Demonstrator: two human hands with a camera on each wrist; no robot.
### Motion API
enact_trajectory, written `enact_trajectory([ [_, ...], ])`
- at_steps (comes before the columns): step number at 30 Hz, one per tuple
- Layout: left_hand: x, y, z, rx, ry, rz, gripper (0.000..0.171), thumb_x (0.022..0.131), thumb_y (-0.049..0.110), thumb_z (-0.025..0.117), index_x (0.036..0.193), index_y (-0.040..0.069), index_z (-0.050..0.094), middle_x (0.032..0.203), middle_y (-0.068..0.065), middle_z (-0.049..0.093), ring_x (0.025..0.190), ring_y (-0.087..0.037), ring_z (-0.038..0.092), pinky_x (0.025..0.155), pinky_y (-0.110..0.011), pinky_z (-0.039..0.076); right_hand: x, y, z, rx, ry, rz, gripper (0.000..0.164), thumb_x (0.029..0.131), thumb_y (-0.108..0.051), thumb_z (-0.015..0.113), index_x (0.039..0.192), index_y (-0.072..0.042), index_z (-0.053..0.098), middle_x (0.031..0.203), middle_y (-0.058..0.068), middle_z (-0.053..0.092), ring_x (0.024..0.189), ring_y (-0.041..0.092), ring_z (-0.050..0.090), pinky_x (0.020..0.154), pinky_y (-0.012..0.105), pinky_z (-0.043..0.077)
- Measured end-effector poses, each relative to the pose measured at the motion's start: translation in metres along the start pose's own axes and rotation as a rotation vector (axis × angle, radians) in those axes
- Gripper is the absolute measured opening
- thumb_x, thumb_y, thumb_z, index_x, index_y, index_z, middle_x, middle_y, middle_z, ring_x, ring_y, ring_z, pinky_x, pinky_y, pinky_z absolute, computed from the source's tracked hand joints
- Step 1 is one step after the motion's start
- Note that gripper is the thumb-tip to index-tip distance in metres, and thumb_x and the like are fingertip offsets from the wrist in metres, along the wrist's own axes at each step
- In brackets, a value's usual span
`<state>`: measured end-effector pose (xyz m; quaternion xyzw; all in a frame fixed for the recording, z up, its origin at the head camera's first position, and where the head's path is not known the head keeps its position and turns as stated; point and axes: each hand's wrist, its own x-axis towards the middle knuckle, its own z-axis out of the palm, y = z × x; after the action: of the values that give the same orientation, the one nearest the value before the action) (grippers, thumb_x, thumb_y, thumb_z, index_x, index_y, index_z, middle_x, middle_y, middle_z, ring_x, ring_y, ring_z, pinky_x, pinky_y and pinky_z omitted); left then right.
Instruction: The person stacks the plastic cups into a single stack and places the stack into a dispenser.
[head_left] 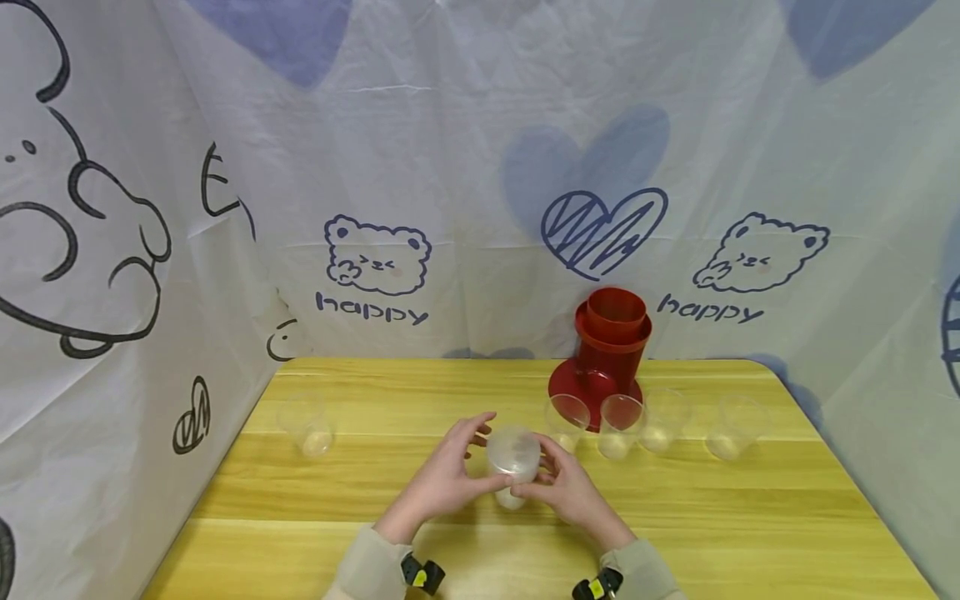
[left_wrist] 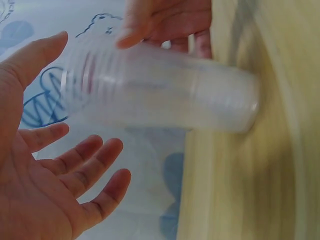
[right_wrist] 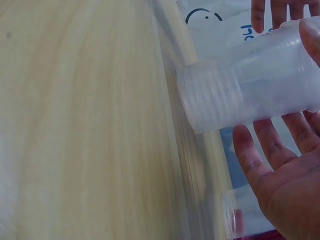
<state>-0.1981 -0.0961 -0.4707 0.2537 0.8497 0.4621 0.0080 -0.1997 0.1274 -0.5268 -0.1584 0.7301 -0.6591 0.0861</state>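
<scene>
A stack of nested clear plastic cups (head_left: 513, 454) stands in front of me between both hands, its open rims upward and its base close to the wooden table. My right hand (head_left: 564, 487) grips the stack near the top; in the right wrist view its fingers (right_wrist: 270, 145) curve along one side and the thumb lies across the other. My left hand (head_left: 448, 477) is beside the stack with fingers spread. In the left wrist view, a gap shows between the left palm and the cups (left_wrist: 175, 95), which look blurred.
To the right, several single clear cups (head_left: 621, 425) stand in a loose row. One more clear cup (head_left: 315, 437) is at the table's left. Behind the row is a red cylindrical piece on a round base (head_left: 611, 358). A printed white cloth (head_left: 465, 167) hangs behind the table (head_left: 420, 383).
</scene>
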Motion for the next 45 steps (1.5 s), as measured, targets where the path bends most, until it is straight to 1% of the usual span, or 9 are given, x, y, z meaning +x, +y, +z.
enact_trajectory([
  [4, -0.006, -0.001, -0.013, -0.015, 0.093, 0.009, 0.081, 0.079, 0.031, 0.084, 0.146, 0.014, 0.042, 0.126, -0.006, 0.053, 0.113, -0.025, 0.054, 0.092, -0.048, 0.047, 0.0, 0.0, 0.001, 0.009, -0.004, -0.017, 0.073, 0.082, -0.011, 0.081, 0.143, -0.004, 0.043, 0.135, 0.02, 0.052, 0.12, 0.035, 0.054, 0.098, 0.043, 0.048],
  [10, -0.016, -0.011, -0.041, 0.023, 0.228, -0.014, 0.078, 0.078, 0.026, 0.085, 0.143, 0.013, 0.046, 0.128, -0.005, 0.054, 0.114, -0.025, 0.054, 0.092, -0.048, 0.048, 0.0, 0.0, 0.0, 0.018, 0.001, -0.013, 0.073, 0.081, -0.008, 0.081, 0.143, -0.003, 0.043, 0.133, 0.021, 0.053, 0.12, 0.036, 0.054, 0.099, 0.043, 0.048],
  [21, -0.044, -0.036, -0.09, 0.101, 0.448, -0.149, 0.067, 0.082, 0.018, 0.082, 0.138, 0.004, 0.047, 0.13, -0.014, 0.052, 0.117, -0.031, 0.05, 0.095, -0.05, 0.045, 0.0, -0.001, 0.001, 0.019, -0.001, 0.01, 0.073, 0.081, -0.01, 0.081, 0.142, -0.003, 0.043, 0.133, 0.02, 0.053, 0.12, 0.036, 0.054, 0.099, 0.044, 0.047],
  [24, -0.051, -0.044, -0.099, 0.123, 0.536, -0.172, 0.063, 0.082, 0.014, 0.081, 0.135, 0.002, 0.049, 0.127, -0.017, 0.051, 0.116, -0.033, 0.05, 0.094, -0.05, 0.045, 0.0, -0.002, 0.001, 0.018, -0.001, 0.01, 0.073, 0.081, -0.01, 0.082, 0.143, -0.003, 0.043, 0.133, 0.02, 0.053, 0.12, 0.036, 0.054, 0.099, 0.044, 0.047],
  [30, -0.061, -0.057, -0.112, 0.137, 0.755, -0.222, 0.057, 0.08, 0.006, 0.08, 0.13, 0.0, 0.052, 0.126, -0.022, 0.046, 0.113, -0.036, 0.049, 0.09, -0.049, 0.043, 0.0, -0.003, 0.002, 0.001, 0.002, 0.012, 0.074, 0.081, -0.012, 0.082, 0.143, -0.003, 0.043, 0.134, 0.02, 0.053, 0.121, 0.036, 0.054, 0.1, 0.045, 0.047],
  [34, -0.066, -0.063, -0.119, 0.137, 0.852, -0.278, 0.061, 0.079, 0.006, 0.08, 0.131, -0.001, 0.05, 0.131, -0.022, 0.04, 0.116, -0.036, 0.043, 0.092, -0.05, 0.041, 0.0, -0.004, 0.002, 0.001, 0.009, 0.025, 0.073, 0.081, -0.012, 0.082, 0.143, -0.004, 0.044, 0.134, 0.019, 0.054, 0.121, 0.035, 0.054, 0.1, 0.046, 0.047],
  [38, -0.069, -0.07, -0.126, 0.127, 0.852, -0.395, 0.074, 0.08, 0.015, 0.081, 0.14, 0.0, 0.042, 0.141, -0.024, 0.031, 0.125, -0.041, 0.035, 0.098, -0.056, 0.037, -0.001, -0.005, 0.002, 0.01, 0.014, 0.029, 0.074, 0.081, -0.01, 0.082, 0.143, -0.003, 0.043, 0.134, 0.019, 0.054, 0.12, 0.035, 0.055, 0.1, 0.046, 0.047],
  [42, -0.071, -0.078, -0.131, 0.122, 0.783, -0.52, 0.092, 0.081, 0.026, 0.082, 0.15, 0.001, 0.027, 0.149, -0.026, 0.022, 0.131, -0.047, 0.03, 0.103, -0.063, 0.032, 0.0, -0.004, 0.002, 0.011, 0.015, 0.021, 0.075, 0.081, -0.01, 0.082, 0.144, -0.003, 0.041, 0.134, 0.02, 0.053, 0.121, 0.036, 0.054, 0.099, 0.047, 0.047],
  [45, -0.071, -0.083, -0.134, 0.103, 0.712, -0.582, 0.102, 0.081, 0.032, 0.081, 0.154, 0.001, 0.017, 0.151, -0.029, 0.016, 0.132, -0.049, 0.029, 0.104, -0.064, 0.031, 0.0, -0.004, 0.002, 0.009, 0.016, 0.026, 0.076, 0.081, -0.012, 0.082, 0.144, -0.003, 0.041, 0.135, 0.019, 0.053, 0.121, 0.036, 0.055, 0.099, 0.046, 0.048],
])
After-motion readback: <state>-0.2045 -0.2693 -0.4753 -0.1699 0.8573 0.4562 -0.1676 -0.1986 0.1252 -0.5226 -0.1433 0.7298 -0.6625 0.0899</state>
